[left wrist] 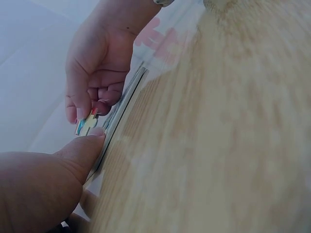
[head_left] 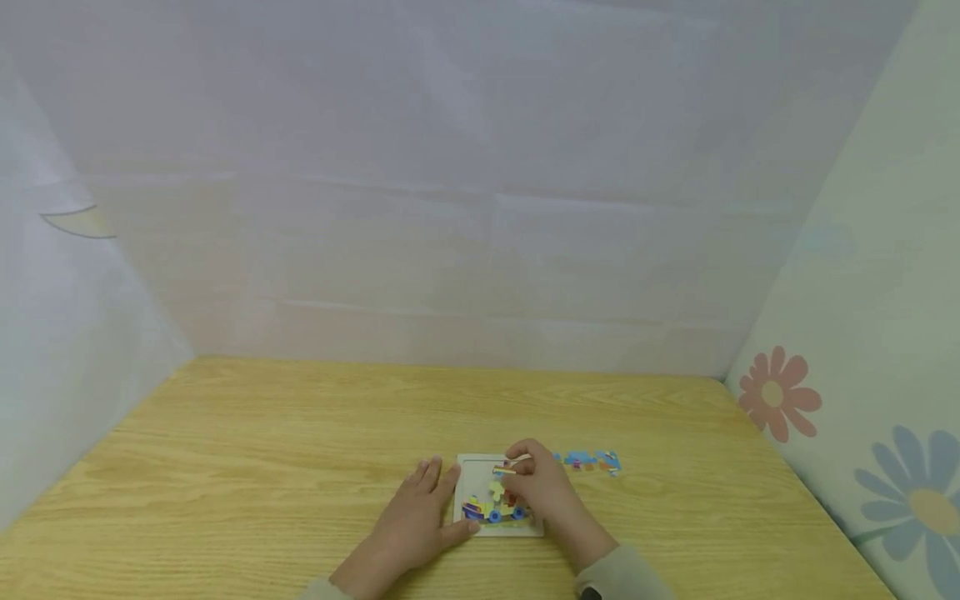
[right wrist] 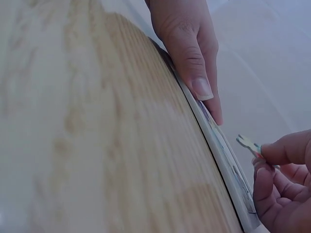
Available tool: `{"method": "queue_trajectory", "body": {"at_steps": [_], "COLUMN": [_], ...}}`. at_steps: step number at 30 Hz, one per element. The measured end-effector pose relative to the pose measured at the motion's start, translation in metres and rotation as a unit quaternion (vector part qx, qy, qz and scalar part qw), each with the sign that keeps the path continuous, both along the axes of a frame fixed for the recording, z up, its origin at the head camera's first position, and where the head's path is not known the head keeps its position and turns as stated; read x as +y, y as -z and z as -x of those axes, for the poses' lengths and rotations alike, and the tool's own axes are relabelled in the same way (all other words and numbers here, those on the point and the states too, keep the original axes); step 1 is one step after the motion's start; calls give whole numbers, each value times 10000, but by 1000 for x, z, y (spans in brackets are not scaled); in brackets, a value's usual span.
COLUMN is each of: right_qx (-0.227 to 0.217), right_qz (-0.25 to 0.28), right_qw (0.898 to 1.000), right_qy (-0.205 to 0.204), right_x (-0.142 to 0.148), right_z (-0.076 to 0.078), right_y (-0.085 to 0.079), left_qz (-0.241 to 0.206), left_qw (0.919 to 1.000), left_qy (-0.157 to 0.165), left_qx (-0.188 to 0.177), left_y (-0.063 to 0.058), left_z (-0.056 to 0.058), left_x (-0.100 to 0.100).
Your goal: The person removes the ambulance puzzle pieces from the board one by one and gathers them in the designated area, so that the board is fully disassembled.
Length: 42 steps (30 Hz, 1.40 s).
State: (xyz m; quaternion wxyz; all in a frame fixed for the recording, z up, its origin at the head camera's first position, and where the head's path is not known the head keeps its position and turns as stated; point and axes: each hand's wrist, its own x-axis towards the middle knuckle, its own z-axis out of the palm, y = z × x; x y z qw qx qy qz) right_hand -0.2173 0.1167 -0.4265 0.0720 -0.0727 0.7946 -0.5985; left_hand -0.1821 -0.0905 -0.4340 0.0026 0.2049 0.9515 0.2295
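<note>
A small jigsaw tray (head_left: 476,479) with a pale rim lies near the table's front, and assembled pieces showing a colourful vehicle with blue wheels (head_left: 495,516) fill its lower part. Along the tray's left side rests my left hand (head_left: 414,518), fingers extended and thumb on the front rim. My right hand (head_left: 553,493) is over the tray's right half. Between thumb and fingertips it pinches a puzzle piece (right wrist: 249,143), tilted and raised above the tray in the right wrist view. The right hand hides part of the tray in the head view.
Several loose blue and multicoloured puzzle pieces (head_left: 596,461) lie on the wooden table (head_left: 300,442) just right of the tray. Pale sheets (head_left: 465,250) stand behind and at both sides, the right one printed with flowers (head_left: 772,394).
</note>
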Motion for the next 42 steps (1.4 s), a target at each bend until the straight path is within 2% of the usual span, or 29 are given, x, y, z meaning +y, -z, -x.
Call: {"method": "queue_trajectory", "body": {"at_steps": [11, 23, 30, 36, 42], "right_qx": [-305, -304, -272, -273, -254], "right_qz": [623, 865, 764, 782, 655], "right_qw": [9971, 9939, 9942, 9951, 9951], "right_qy": [306, 608, 709, 545, 690], "right_x": [7, 22, 34, 45, 52], "right_z": [5, 1, -2, -4, -6], "right_y": [0, -3, -2, -5, -7], "left_qz": [-37, -22, 2, -46, -51], "left_qw": [10000, 10000, 10000, 10000, 10000], "left_qy": [-14, 2, 39, 8, 33], "left_qx": [13, -13, 13, 2, -12], "left_y": [0, 1, 3, 3, 2], "left_z": [-1, 0, 0, 1, 1], "left_x": [0, -1, -1, -1, -1]}}
